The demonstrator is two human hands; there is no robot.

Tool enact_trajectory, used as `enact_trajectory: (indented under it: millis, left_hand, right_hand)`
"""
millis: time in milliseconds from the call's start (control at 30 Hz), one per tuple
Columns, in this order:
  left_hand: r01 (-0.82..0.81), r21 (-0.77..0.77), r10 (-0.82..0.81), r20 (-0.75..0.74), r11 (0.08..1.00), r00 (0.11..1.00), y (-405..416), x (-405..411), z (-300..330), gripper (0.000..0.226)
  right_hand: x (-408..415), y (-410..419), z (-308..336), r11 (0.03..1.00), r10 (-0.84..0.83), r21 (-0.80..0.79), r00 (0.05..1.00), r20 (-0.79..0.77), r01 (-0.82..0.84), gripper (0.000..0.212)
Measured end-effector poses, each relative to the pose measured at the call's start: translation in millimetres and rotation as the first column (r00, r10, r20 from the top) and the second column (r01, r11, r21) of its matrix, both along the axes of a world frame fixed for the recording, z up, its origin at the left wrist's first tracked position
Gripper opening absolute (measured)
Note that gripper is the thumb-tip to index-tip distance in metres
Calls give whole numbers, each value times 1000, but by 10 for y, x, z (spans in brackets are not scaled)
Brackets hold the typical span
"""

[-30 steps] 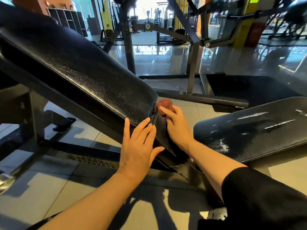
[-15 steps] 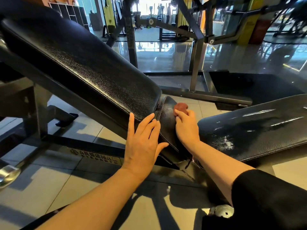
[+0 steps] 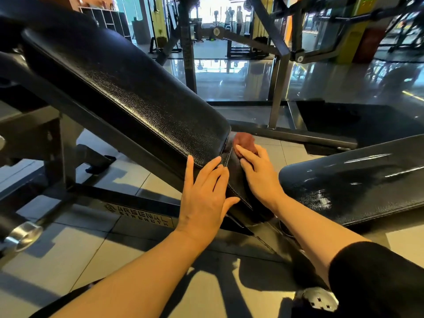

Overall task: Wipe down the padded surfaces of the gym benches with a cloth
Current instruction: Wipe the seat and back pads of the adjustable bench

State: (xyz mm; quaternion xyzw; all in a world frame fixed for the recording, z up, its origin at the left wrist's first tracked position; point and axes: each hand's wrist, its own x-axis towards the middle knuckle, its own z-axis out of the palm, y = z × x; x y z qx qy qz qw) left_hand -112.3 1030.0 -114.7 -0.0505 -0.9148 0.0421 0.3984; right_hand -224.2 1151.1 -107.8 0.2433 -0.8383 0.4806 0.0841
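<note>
Right now my right hand (image 3: 257, 173) presses the reddish cloth (image 3: 245, 140) under straight fingers onto the backrest pad's (image 3: 137, 92) lower end face, my left hand (image 3: 205, 191) lying flat beside it, so next probably the seat pad (image 3: 358, 180).

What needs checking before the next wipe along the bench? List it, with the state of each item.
1. Cloth under the right hand: ok, the fingers press the reddish cloth against the lower end of the back pad.
2. Left hand steadying the pad: ok, it lies flat with straight fingers on the pad's lower corner.
3. Cloth fully on the padding: cannot tell, part of it bunches past the pad's far edge.
4. Seat pad wiped: cannot tell, it shows shiny streaks and a pale patch.
5. Upper back pad wiped: cannot tell.
</note>
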Motion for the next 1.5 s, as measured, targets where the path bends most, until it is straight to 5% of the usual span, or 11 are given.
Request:
enact_trajectory:
  millis: [100, 300, 467, 633, 833, 1000, 1133, 1267, 1500]
  left_hand:
    - [-5, 1, 5, 6, 1000, 1000, 13, 4, 7, 60]
    - [-2, -5, 2, 8, 1000, 1000, -4, 6, 13, 60]
    - [-25, -22, 26, 34, 999, 999, 27, 27, 54, 60]
    - [-29, -12, 30, 56, 999, 998, 37, 48, 75, 60]
    - [-27, 21, 25, 87, 999, 996, 67, 81, 115, 61]
    - [-34, 28, 32, 87, 999, 996, 65, 81, 133, 62]
    - [-43, 44, 39, 99, 998, 994, 97, 84, 139, 63]
    - [-49, 56, 43, 115, 997, 992, 130, 95, 137, 65]
    - [-41, 65, 34, 104, 997, 994, 144, 103, 149, 66]
  right_hand:
    - [-47, 83, -56, 979, -199, 68, 969, 145, 191, 37]
    - [62, 0, 29, 997, 55, -51, 998, 22, -54, 38]
    - [2, 175, -51, 978, -193, 110, 969, 152, 178, 38]
    - [142, 67, 90, 996, 78, 43, 997, 18, -79, 40]
    - [46, 423, -93, 957, -216, 217, 972, 89, 193, 43]
    - [175, 227, 127, 976, -200, 94, 980, -1, 199, 64]
    - [279, 212, 126, 953, -91, -260, 965, 244, 156, 38]
    - [364, 289, 50, 925, -32, -361, 971, 237, 119, 28]
    - [262, 163, -60, 998, 30, -51, 998, -50, -33, 30]
